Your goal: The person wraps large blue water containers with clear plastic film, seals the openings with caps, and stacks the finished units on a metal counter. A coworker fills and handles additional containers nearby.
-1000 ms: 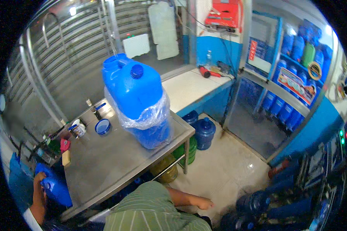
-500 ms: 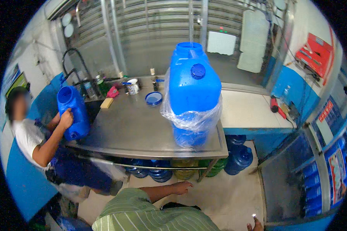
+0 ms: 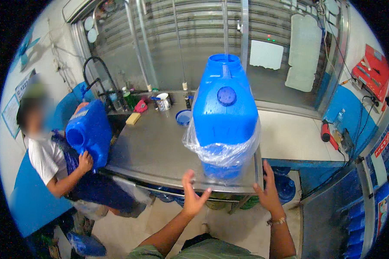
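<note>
In front of me a large blue water jug (image 3: 225, 118) stands upright on a steel table (image 3: 160, 151), near its front edge. Clear plastic wrap (image 3: 227, 153) is bunched around its lower half. A stream of water (image 3: 226, 26) falls from above into the jug's wide open mouth, and a blue cap closes its smaller spout. My left hand (image 3: 194, 194) is raised at the table's edge, fingers apart, below and left of the jug. My right hand (image 3: 269, 190) is likewise spread, below and right of it. Neither touches the jug, and both hold nothing.
At the left, a co-worker (image 3: 60, 168) tilts another blue jug (image 3: 90, 134) by the sink faucet (image 3: 100, 73). A blue lid (image 3: 184, 117), yellow sponge (image 3: 133, 118) and white tub (image 3: 163, 102) sit on the table. Right: a red heat gun (image 3: 328, 133). Beneath the table stand round bottles (image 3: 285, 188).
Both my hands have come up from low in the view toward the jug, fingers spreading. The co-worker's jug has tipped over, its mouth now facing toward me. My view has shifted slightly.
</note>
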{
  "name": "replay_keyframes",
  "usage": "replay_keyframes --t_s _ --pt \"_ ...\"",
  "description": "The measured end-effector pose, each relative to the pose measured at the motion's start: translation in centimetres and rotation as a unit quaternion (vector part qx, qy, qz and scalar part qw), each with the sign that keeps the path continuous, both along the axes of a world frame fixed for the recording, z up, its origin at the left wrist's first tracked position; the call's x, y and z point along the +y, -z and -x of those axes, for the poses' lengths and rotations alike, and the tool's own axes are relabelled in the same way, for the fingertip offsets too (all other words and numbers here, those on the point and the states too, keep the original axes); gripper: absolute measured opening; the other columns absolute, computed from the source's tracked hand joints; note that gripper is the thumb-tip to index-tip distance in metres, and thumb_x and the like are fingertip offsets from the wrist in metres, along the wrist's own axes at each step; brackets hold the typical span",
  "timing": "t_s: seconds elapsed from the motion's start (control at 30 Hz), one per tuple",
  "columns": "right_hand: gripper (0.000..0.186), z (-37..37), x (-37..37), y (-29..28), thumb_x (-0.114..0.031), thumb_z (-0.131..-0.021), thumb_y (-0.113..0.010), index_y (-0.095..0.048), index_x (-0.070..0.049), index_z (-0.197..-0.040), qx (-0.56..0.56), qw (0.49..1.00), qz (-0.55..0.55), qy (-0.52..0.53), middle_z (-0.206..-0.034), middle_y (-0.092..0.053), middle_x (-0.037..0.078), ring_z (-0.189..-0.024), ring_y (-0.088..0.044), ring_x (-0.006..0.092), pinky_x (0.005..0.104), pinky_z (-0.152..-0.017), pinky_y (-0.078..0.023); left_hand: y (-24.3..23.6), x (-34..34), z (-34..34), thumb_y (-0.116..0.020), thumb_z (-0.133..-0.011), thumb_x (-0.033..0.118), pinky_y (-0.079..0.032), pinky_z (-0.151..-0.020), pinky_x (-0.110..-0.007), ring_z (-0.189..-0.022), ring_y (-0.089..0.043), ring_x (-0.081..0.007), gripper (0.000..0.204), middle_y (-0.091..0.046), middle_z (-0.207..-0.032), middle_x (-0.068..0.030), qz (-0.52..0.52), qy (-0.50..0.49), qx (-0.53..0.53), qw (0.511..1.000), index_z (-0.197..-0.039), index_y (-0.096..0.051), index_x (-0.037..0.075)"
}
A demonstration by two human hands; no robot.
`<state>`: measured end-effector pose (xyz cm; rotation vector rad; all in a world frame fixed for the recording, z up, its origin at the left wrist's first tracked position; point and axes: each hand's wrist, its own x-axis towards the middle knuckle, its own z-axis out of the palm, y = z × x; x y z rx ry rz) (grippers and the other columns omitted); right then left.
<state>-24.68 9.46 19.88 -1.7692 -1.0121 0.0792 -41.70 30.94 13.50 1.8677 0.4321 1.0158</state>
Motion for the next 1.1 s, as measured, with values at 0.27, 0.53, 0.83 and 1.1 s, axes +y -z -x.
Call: replay_keyframes --t_s 0.27,0.53,0.83,1.1 --pt "0.078 -3.3 10.7 -5.8 -0.046 -0.093 -0.046 -0.011 -0.003 -0.148 0.029 0.969 -0.246 0.012 -0.154 -0.014 0.015 -0.142 -0.014 0.0275 0.0388 -0.114 -0.012 -9.7 7.4 -7.2 -0.066 -0.079 0.052 -0.016 -0.111 -0.05 -0.14 -0.013 -0.0372 0.098 -0.008 -0.152 -0.0218 -0.169 -0.019 -0.114 0.979 -0.147 -0.012 0.005" --pt "0.062 -6.8 9.4 3.3 -0.041 -0.096 -0.043 -0.028 -0.002 -0.141 0.111 0.969 -0.19 0.112 -0.145 -0.033 0.016 -0.135 -0.027 0.0273 0.0383 -0.112 -0.019 -2.3 7.7 -6.1 -0.065 -0.08 0.054 -0.015 -0.112 -0.05 -0.139 -0.014 -0.0391 0.099 -0.006 -0.152 -0.0244 -0.044 0.07 -0.132 0.988 -0.146 -0.013 0.002" --pt "0.036 -9.8 8.4 -1.5 -0.03 -0.091 -0.051 -0.052 -0.004 -0.116 -0.135 0.969 -0.205 -0.015 -0.115 -0.052 0.013 -0.112 -0.047 0.0277 0.0377 -0.1 -0.034 -3.1 9.6 -4.4 -0.075 -0.066 0.013 -0.034 -0.099 -0.045 -0.117 -0.041 -0.0315 0.057 -0.044 -0.121 -0.0175 -0.263 0.058 0.035 0.962 -0.116 -0.047 0.008" --pt "0.036 -23.9 17.7 -7.1 -0.034 -0.098 -0.043 -0.056 -0.002 -0.109 0.004 0.951 -0.309 0.012 -0.108 -0.056 0.009 -0.108 -0.049 0.022 0.0343 -0.098 -0.035 -6.4 6.9 -5.9 -0.062 -0.079 0.051 -0.016 -0.109 -0.046 -0.137 -0.014 -0.033 0.074 -0.012 -0.146 -0.0209 -0.223 -0.163 -0.113 0.954 -0.132 -0.032 0.008"
